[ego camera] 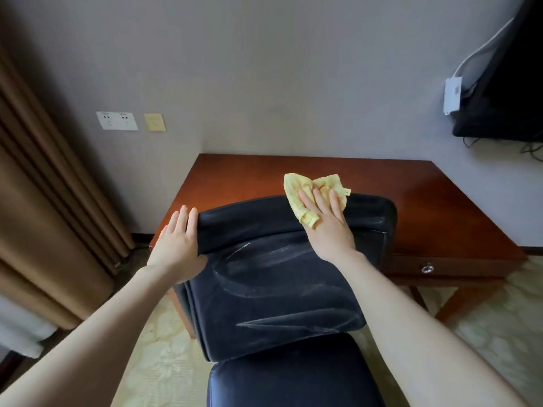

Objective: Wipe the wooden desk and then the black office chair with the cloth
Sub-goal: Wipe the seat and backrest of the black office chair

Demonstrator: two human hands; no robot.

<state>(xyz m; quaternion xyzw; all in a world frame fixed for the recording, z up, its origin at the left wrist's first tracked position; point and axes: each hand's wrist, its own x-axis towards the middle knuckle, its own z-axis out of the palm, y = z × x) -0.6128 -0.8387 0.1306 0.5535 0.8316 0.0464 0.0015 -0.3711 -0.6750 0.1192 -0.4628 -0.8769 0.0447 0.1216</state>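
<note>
Left hand (176, 245) and right hand (329, 227) flat — arms outstretched.

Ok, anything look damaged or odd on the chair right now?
Yes: whitish curved streaks smear the black office chair backrest below the cloth, possibly dust or wipe residue. A pale scuff marks its right edge.

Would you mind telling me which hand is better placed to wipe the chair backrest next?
Right: the right hand presses the cloth flat on top of the chair, while the left hand rests bare on its side edge.
</note>
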